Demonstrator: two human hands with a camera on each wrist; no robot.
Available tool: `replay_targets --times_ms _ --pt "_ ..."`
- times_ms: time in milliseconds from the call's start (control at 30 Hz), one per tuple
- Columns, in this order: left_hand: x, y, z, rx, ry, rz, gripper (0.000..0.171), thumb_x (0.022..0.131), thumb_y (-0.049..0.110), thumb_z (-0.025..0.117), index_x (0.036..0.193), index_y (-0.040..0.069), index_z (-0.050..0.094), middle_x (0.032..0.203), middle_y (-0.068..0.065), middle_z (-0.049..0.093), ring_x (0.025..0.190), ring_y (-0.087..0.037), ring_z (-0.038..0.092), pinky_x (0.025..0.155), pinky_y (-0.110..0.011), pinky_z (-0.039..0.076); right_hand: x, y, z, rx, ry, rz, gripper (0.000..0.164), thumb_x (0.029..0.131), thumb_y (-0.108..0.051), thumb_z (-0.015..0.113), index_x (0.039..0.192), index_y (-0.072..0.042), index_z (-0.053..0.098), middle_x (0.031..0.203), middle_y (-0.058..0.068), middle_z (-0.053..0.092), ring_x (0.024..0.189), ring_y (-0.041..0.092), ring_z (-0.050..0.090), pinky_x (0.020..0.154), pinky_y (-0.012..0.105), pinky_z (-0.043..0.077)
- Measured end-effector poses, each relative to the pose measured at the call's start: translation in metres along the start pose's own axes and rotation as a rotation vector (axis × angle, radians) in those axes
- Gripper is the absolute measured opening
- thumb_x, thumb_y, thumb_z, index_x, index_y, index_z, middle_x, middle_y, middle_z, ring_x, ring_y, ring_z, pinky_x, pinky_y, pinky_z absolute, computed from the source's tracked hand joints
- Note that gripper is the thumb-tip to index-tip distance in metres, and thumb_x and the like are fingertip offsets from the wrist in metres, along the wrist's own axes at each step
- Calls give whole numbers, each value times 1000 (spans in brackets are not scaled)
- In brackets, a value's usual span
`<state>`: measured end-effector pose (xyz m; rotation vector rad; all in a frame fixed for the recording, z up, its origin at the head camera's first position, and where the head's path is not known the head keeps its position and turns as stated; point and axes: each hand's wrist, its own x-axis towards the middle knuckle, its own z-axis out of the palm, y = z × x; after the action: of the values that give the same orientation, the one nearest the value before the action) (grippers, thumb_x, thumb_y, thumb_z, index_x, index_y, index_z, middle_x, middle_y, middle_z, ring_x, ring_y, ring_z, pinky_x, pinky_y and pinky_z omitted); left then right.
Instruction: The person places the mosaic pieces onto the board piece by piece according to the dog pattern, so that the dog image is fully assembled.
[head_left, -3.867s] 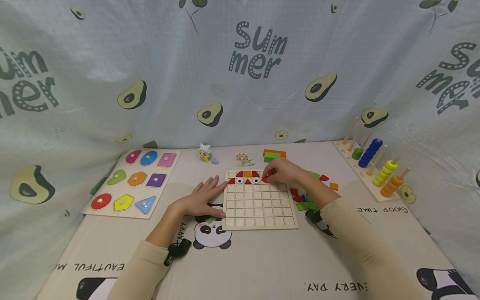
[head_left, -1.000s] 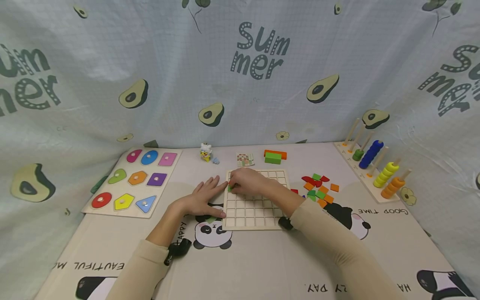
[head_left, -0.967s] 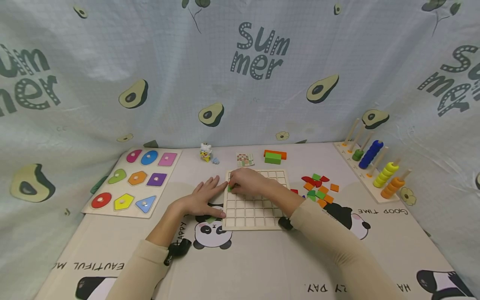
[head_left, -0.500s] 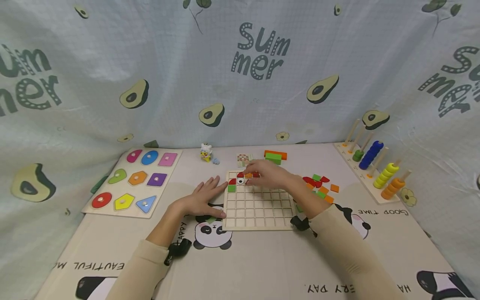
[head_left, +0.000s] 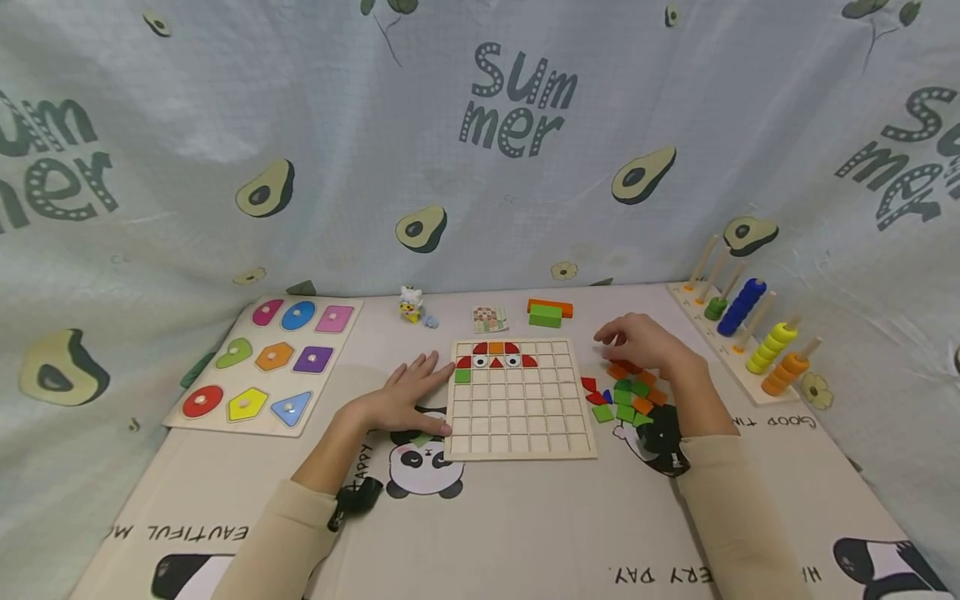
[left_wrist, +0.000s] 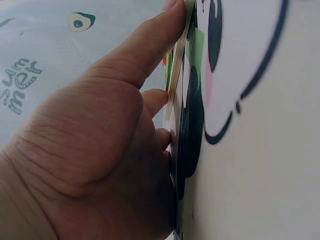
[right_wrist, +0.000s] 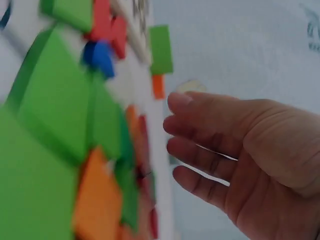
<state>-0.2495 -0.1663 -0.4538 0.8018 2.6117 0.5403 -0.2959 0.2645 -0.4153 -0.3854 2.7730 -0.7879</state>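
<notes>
A wooden grid board (head_left: 525, 417) lies on the table. Red and orange pieces, with two eye tiles (head_left: 480, 362), fill part of its two far rows; below them at the left sits a green square (head_left: 462, 376). My left hand (head_left: 401, 397) lies with fingers spread against the board's left edge (left_wrist: 175, 82), thumb at its side. Over loose coloured pieces (head_left: 624, 397) right of the board is my right hand (head_left: 641, 340). In the right wrist view its fingers (right_wrist: 200, 155) are loosely bent with nothing between them, beside green pieces (right_wrist: 55, 100) and an orange piece (right_wrist: 99, 192).
A knobbed shape puzzle (head_left: 330, 379) stands at the left and a peg-and-ring counting stand (head_left: 738, 350) at the right. Behind the board are a small figurine (head_left: 410, 305), a picture card (head_left: 490, 319) and green and orange blocks (head_left: 545, 316). A printed cloth hangs behind.
The red piece went into the second row, then the green square into the third row's left cell. My right hand left the board rightward to the loose pieces. The left hand stayed.
</notes>
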Motion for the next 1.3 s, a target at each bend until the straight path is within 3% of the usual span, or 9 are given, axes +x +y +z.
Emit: replay_targets --times_ms 200,400,667,733,833,933,1133,1300 --pt "-1 0 -1 2 2 -6 106 74 68 66 155 25 13 162 -8 -3 147 -27 -9 117 -50 -5 2 16 5 41 -21 59 18 89 -11 69 106 -9 73 100 9 65 79 22 58 70 31 55" --pt "-2 -1 -1 1 8 -1 106 75 66 67 155 24 13 162 -9 -3 147 -28 -9 117 -51 -4 4 17 10 34 -25 31 8 89 -10 68 96 -13 70 91 7 63 77 22 56 67 30 53" --pt "-3 -2 0 -3 10 -6 105 75 67 67 155 25 14 162 -9 -2 148 -28 -9 117 -51 -4 8 10 11 75 12 23 11 88 -12 70 98 -14 74 91 4 68 75 23 59 67 31 55" --pt "-3 -2 -1 -3 9 -9 106 74 67 67 155 25 13 162 -8 -3 147 -28 -9 117 -51 -4 9 3 10 86 51 -38 15 88 -11 70 102 -13 75 96 3 70 79 22 60 70 33 55" --pt "-2 -2 -1 -5 10 -9 106 74 68 67 155 26 13 162 -8 -3 147 -28 -9 117 -51 -5 11 -14 10 76 104 -202 18 89 -8 68 105 -11 75 100 1 70 84 19 60 73 33 54" --pt "-1 -2 0 -10 10 -9 106 74 67 67 155 27 13 162 -8 -3 147 -28 -9 117 -51 -5 16 -39 15 83 101 -316 16 89 -7 68 103 -9 75 98 -1 71 84 16 62 73 33 55" --pt "-1 0 0 -14 10 -11 105 74 66 68 155 27 14 162 -9 -3 147 -28 -9 117 -51 -5 33 -89 37 114 22 -360 9 87 -14 71 96 -12 72 91 -5 69 80 12 63 71 29 54" --pt "0 1 -1 -14 0 -9 104 75 67 67 155 27 13 162 -8 -3 147 -28 -10 117 -51 -5 48 -121 61 54 -51 -470 8 87 -11 71 95 -13 74 92 -6 69 80 9 62 72 26 54"
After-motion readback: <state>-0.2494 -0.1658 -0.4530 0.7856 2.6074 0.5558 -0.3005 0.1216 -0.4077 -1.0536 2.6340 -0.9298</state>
